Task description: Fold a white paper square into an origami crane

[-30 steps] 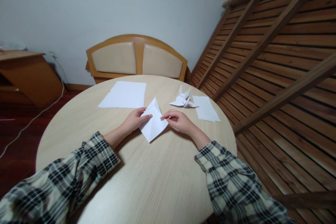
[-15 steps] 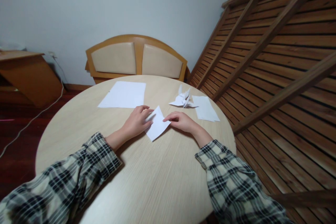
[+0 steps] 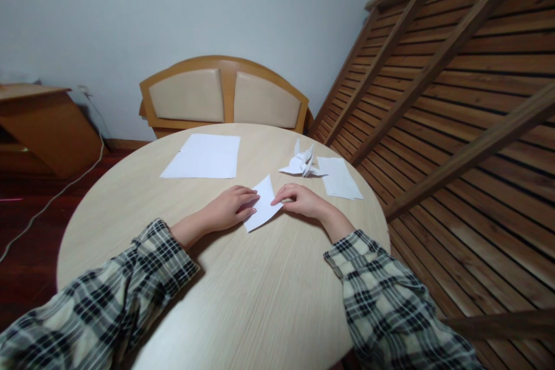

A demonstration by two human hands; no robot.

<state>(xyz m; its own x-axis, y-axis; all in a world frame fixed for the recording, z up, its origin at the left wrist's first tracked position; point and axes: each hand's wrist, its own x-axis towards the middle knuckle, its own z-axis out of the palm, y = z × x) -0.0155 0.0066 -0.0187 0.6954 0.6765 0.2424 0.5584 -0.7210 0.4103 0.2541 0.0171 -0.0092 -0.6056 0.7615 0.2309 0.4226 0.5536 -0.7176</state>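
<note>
A small folded white paper [image 3: 263,203] lies at the middle of the round table [image 3: 260,300], one corner pointing away from me. My left hand [image 3: 229,207] grips its left side, with fingertips and thumb on the paper. On the opposite side, my right hand [image 3: 301,201] pinches the right corner between thumb and fingers. Just behind my right hand sits a folded white paper figure [image 3: 302,162] with pointed tips, beside some small white sheets [image 3: 340,178].
Larger white paper [image 3: 203,156] lies at the table's back left. Behind the table is a wooden headboard with beige panels [image 3: 186,96]. A slatted wooden frame [image 3: 455,110] leans along the right, and a wooden desk [image 3: 43,121] stands far left.
My left hand has shifted slightly right, and its fingers are closer together on the paper. The folded paper has turned a little, its far corner moving right. My right hand has barely moved.
</note>
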